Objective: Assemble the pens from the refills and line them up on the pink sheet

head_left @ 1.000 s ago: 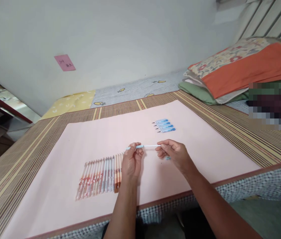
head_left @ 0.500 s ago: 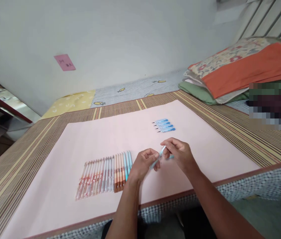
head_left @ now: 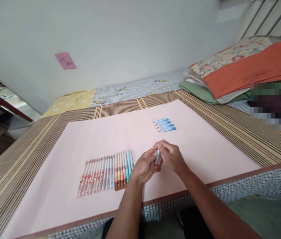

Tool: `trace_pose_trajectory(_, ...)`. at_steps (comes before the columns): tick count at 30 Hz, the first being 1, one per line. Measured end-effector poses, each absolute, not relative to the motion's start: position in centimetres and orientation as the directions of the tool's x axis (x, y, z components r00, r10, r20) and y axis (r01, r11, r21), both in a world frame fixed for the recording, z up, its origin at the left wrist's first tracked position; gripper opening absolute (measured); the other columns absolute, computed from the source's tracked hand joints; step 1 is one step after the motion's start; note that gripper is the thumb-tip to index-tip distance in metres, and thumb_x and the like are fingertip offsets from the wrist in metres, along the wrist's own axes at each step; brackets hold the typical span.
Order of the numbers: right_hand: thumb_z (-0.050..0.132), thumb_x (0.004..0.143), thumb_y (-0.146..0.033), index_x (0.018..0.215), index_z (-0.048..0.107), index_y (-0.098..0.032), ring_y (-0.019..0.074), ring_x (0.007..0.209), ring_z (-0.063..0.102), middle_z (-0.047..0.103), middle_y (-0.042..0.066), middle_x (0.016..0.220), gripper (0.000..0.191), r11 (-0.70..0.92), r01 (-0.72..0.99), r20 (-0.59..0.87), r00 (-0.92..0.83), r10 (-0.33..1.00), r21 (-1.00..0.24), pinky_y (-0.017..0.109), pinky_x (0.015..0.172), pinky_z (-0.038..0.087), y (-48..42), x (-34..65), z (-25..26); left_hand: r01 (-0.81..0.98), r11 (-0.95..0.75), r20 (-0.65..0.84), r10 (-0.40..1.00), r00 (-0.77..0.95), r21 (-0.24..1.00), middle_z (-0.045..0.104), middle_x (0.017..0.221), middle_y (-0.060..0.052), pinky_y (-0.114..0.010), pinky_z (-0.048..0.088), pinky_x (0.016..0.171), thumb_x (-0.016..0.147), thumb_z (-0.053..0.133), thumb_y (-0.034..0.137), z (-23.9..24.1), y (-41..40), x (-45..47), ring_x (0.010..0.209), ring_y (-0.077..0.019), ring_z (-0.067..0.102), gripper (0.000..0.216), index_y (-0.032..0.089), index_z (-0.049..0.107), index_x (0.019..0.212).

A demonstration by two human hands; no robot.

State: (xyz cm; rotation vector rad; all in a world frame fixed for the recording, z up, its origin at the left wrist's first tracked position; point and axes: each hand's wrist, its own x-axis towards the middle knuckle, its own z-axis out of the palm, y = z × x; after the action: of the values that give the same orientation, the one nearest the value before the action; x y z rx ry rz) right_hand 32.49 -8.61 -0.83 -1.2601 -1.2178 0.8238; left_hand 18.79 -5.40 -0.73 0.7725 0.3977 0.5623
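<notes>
My left hand (head_left: 144, 164) is closed around a slim pale blue pen (head_left: 157, 157), which slants upward between my two hands. My right hand (head_left: 171, 154) bends over the pen's upper end with its fingertips pinched together there, touching the left fingers. A small teal bit (head_left: 181, 154) shows at the outer side of my right hand; the rest of it is hidden. To the left lies a tight row of pens: several clear ones with reddish patterns (head_left: 93, 177), several peach-and-brown ones (head_left: 120, 171), then light blue-and-teal ones (head_left: 130, 162) beside my left wrist.
Several small blue pens with dark tips (head_left: 164, 125) lie stacked beyond my hands. Everything rests on a large pale pink sheet (head_left: 100, 136) over a striped mat (head_left: 205, 129). Folded bedding with an orange band (head_left: 252, 73) is piled at the right. A pink note (head_left: 65, 61) sticks to the wall.
My hands have drawn together, the right moving left and over the pen's top. The pen has turned steeper. The laid-out pens have stayed put.
</notes>
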Motion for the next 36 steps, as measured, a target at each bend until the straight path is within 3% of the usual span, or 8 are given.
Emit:
trace_pose_trajectory(6,0.057,0.093,-0.048,0.085,0.074,-0.02,0.0122,0.051,0.056,0.068,0.005,0.091,0.033,0.18,0.087,0.194,0.198,0.961,-0.98,0.028,0.053,0.048,-8.3,32.2,-1.0,-0.375,0.611,-0.188,0.661,0.726,0.697,0.055,0.066,0.002,-0.019,0.017,0.043,0.076,0.081,0.041,-1.3,-5.2,19.0,0.043,-0.0031,0.034,0.038,0.016,0.059,0.094)
trace_pose_trajectory(14,0.056,0.095,-0.048,0.094,0.077,-0.019,0.0102,0.05,0.052,0.068,0.005,0.088,0.036,0.22,0.094,0.235,0.192,0.953,-0.971,0.027,0.05,0.044,-7.6,31.4,-1.4,-0.411,0.457,-0.139,0.784,0.606,0.788,0.059,0.065,0.001,-0.022,0.022,0.044,0.075,0.079,0.049,-1.5,-5.0,19.3,0.041,-0.0043,0.039,0.039,0.014,0.061,0.08)
trace_pose_trajectory(19,0.053,0.096,-0.05,0.113,0.072,-0.019,0.0184,0.079,0.068,0.072,0.006,0.091,0.04,0.176,0.082,0.187,0.17,0.967,-0.981,0.033,0.074,0.054,-7.8,34.8,-0.8,-0.381,0.379,-0.116,0.82,0.56,0.843,0.062,0.066,0.0,-0.023,0.022,0.045,0.076,0.078,0.05,-1.3,-4.6,19.0,0.04,-0.0046,0.039,0.04,0.014,0.064,0.082)
trace_pose_trajectory(22,0.068,0.085,-0.036,0.103,0.074,-0.02,0.0235,0.095,0.066,0.072,0.008,0.101,0.025,0.117,0.308,0.183,0.195,0.964,-0.944,0.039,0.086,0.052,-8.8,38.9,-0.9,-0.375,0.363,-0.133,0.846,0.517,0.853,0.063,0.067,0.0,-0.023,0.022,0.046,0.076,0.078,0.049,-1.4,-4.4,18.9,0.04,-0.0043,0.037,0.039,0.013,0.065,0.083)
trace_pose_trajectory(27,0.07,0.068,-0.013,0.087,0.076,-0.022,0.0252,0.093,0.061,0.067,0.007,0.097,0.022,0.027,0.679,0.068,0.034,0.997,-0.734,0.039,0.084,0.048,-9.8,42.2,-2.4,-0.361,0.34,-0.132,0.86,0.493,0.868,0.063,0.066,0.0,-0.023,0.023,0.046,0.076,0.077,0.05,-1.4,-4.4,19.0,0.04,-0.0045,0.037,0.038,0.014,0.066,0.083)
trace_pose_trajectory(30,0.068,0.068,-0.009,0.08,0.074,-0.022,0.0242,0.089,0.058,0.065,0.006,0.091,0.018,0.029,0.773,0.069,0.018,0.997,-0.633,0.037,0.081,0.045,-9.7,41.9,-3.1,-0.342,0.331,-0.131,0.859,0.495,0.879,0.062,0.066,0.0,-0.024,0.024,0.046,0.076,0.077,0.051,-1.2,-4.3,19.0,0.041,-0.0046,0.037,0.038,0.014,0.066,0.082)
trace_pose_trajectory(33,0.065,0.074,-0.013,0.076,0.071,-0.021,0.0213,0.082,0.057,0.063,0.004,0.083,0.01,0.064,0.706,0.116,0.026,0.993,-0.705,0.034,0.076,0.043,-9.4,41.4,-3.4,-0.296,0.317,-0.14,0.859,0.493,0.901,0.062,0.065,0.0,-0.024,0.023,0.046,0.077,0.076,0.052,-1.2,-4.3,18.8,0.041,-0.0048,0.037,0.039,0.014,0.066,0.082)
trace_pose_trajectory(36,0.067,0.082,-0.028,0.086,0.069,-0.02,0.0196,0.079,0.059,0.066,0.003,0.085,0.009,0.076,0.45,0.122,0.074,0.99,-0.89,0.033,0.074,0.045,-9.1,41.0,-3.6,-0.255,0.291,-0.14,0.866,0.48,0.922,0.062,0.064,0.0,-0.023,0.022,0.046,0.078,0.074,0.052,-1.2,-4.2,18.9,0.041,-0.0051,0.038,0.038,0.015,0.067,0.082)
